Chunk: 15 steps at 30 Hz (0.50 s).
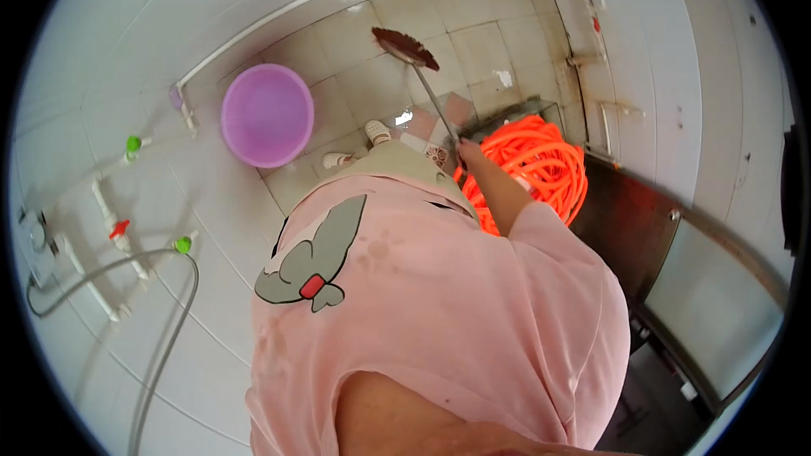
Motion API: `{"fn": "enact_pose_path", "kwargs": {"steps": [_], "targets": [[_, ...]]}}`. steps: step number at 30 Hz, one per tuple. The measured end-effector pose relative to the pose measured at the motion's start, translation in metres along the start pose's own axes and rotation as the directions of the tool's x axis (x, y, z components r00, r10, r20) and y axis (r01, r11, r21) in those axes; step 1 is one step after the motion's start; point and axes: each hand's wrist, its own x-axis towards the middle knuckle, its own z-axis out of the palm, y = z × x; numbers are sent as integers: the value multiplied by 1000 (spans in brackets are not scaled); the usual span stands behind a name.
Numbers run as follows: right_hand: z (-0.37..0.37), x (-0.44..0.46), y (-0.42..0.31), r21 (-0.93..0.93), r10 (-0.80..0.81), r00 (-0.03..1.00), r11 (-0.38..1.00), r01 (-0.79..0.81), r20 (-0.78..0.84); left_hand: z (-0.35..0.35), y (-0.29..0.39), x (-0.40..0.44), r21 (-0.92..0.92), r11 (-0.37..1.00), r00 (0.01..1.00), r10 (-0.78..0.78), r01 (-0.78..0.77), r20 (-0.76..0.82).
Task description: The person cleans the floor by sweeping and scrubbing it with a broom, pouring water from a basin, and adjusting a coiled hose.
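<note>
My right hand point(467, 152) is closed around the grey handle of a broom point(436, 103). The broom slants away from me, and its fan-shaped, dark reddish-brown head point(405, 48) points toward the back of the tiled floor. Close beside my right forearm is a large coil of bright orange hose point(536, 165), partly covered by the arm. My left hand is out of sight.
A purple plastic basin point(268, 116) is at the left, near the wall. White pipes with green and red valve handles point(120, 229) and a grey hose point(173, 329) run along the left wall. A dark metal counter point(621, 228) stands right.
</note>
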Motion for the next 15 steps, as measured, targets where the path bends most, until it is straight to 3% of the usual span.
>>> {"fn": "enact_pose_path", "kwargs": {"steps": [2,6,9,10,11,12,13,15], "targets": [[-15,21,-30,52,66,998,996,-66,18,2,30,10,-14,1000,999,20,-19,35],[-50,2,-68,374,437,895,819,-435,85,2,114,24,-133,991,996,40,-30,76],[-33,-20,6,492,165,986,856,-159,32,6,176,35,-198,979,993,67,-46,102],[-1,3,77,236,-108,973,959,156,-204,8,191,39,-201,978,990,84,-59,117],[30,23,144,-140,-367,834,930,340,-413,10,196,45,-197,977,985,106,-77,138],[27,-38,120,297,-2,978,953,65,-209,11,198,52,-195,976,979,128,-96,159],[21,-109,86,582,364,931,750,-316,36,10,201,59,-193,975,972,150,-115,181],[42,-139,103,677,487,872,627,-385,45,11,223,62,-53,988,956,154,-146,250]]}}
